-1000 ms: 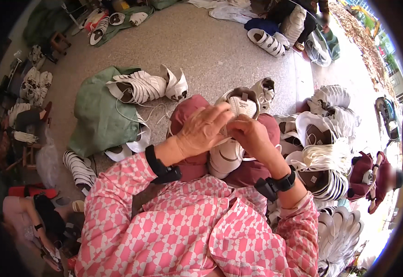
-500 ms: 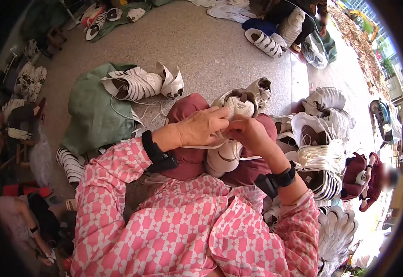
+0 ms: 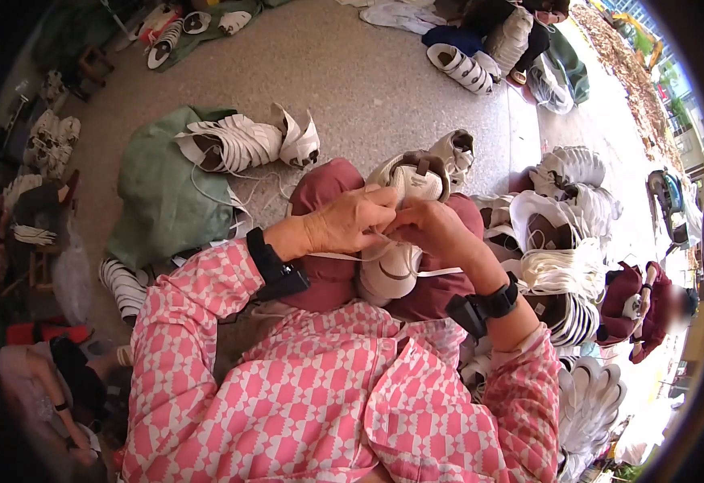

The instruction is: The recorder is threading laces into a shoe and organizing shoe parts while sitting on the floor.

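Observation:
A white and beige shoe upper (image 3: 390, 278) lies across my lap between my knees, its heel opening pointing away from me. My left hand (image 3: 348, 221) is closed at its front, fingertips pinching a thin white shoelace (image 3: 441, 274). From the other side my right hand (image 3: 432, 229) pinches the same lace, and the fingertips of both hands nearly meet over the shoe's eyelets. Loose lace ends stick out to both sides. My fingers partly hide the eyelets. Just beyond this shoe sits another beige shoe upper (image 3: 458, 149).
On the left a green cloth bag (image 3: 167, 185) holds a nested row of white shoe uppers (image 3: 243, 145). A bundle of white laces (image 3: 561, 274) lies on more stacked uppers at my right. Other people work nearby, one in maroon (image 3: 650, 310) at far right.
My hands stay at the front of the shoe with only small finger movements. A lace end now stretches further out to the right. The person at the far top right has leaned down.

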A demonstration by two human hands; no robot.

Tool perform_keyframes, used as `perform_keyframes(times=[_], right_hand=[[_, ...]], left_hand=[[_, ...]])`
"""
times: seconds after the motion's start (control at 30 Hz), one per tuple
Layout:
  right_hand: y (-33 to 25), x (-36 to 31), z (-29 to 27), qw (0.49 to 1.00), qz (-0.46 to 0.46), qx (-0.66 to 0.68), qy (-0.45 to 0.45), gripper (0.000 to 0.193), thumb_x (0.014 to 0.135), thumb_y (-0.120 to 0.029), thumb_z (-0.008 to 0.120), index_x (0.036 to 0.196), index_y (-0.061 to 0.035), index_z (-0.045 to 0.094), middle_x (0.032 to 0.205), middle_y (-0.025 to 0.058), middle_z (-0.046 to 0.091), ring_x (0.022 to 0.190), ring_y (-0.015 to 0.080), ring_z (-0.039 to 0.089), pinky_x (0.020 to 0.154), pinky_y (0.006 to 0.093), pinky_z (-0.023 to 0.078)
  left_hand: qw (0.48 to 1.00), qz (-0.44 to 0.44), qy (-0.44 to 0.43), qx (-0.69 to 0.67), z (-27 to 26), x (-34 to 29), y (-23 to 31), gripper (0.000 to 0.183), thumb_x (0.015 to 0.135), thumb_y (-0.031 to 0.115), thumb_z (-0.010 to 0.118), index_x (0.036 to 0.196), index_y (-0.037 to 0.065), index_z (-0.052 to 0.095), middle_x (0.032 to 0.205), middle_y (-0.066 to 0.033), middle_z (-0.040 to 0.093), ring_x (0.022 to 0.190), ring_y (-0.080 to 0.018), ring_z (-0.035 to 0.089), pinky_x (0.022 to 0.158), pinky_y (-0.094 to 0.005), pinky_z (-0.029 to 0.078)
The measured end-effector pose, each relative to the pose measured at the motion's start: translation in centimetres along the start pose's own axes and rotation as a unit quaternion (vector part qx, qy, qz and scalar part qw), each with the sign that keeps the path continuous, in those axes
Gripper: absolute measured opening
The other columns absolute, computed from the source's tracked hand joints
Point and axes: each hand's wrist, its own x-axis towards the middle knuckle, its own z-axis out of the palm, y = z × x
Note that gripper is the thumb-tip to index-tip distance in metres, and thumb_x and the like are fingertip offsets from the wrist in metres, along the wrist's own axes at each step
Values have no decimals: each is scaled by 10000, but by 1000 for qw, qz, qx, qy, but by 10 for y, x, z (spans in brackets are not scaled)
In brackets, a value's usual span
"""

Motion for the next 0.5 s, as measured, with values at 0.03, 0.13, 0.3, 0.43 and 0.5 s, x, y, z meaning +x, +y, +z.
perform_keyframes(times=[0.03, 0.13, 0.3, 0.43, 0.5], right_hand=[[0, 1, 0, 1000, 0, 23, 4, 106, 807, -116, 659, 904, -107, 701, 880, 76, 649, 845, 292, 645, 716, 388, 506], [-2, 0, 1, 999, 31, 31, -1, 116, 816, -132, 658, 923, -96, 686, 879, 82, 647, 862, 300, 646, 721, 396, 506], [-5, -4, 18, 994, 71, -69, 37, 202, 822, -164, 661, 1008, -85, 647, 881, 110, 650, 887, 331, 638, 740, 414, 501], [-1, -16, 8, 963, 113, 193, 150, 136, 900, -156, 629, 992, -56, 620, 775, 82, 644, 688, 209, 653, 567, 307, 507], [0, -28, -18, 825, 200, 480, 221, 117, 977, -147, 561, 959, -43, 610, 723, 30, 607, 568, 53, 581, 441, 170, 445]], left_hand=[[1000, 0, 4, 3, 0, 1, 1, 291, 635, 78, 763, 739, 47, 493, 856, -93, 463, 839, -305, 533, 718, -392, 431], [1000, -5, 6, 8, 1, 1, 1, 299, 634, 81, 770, 733, 50, 489, 844, -91, 463, 831, -304, 534, 718, -392, 433], [1000, -17, -6, 2, -2, 5, 2, 301, 650, 104, 771, 729, 52, 485, 839, -91, 464, 830, -303, 535, 720, -399, 437], [999, -5, -33, -9, -6, 10, 4, 250, 698, 121, 730, 731, 55, 492, 837, -89, 466, 823, -302, 534, 729, -407, 435], [999, 4, -40, -19, -6, 11, 3, 228, 714, 126, 712, 733, 56, 496, 838, -89, 467, 819, -303, 533, 732, -410, 435]])
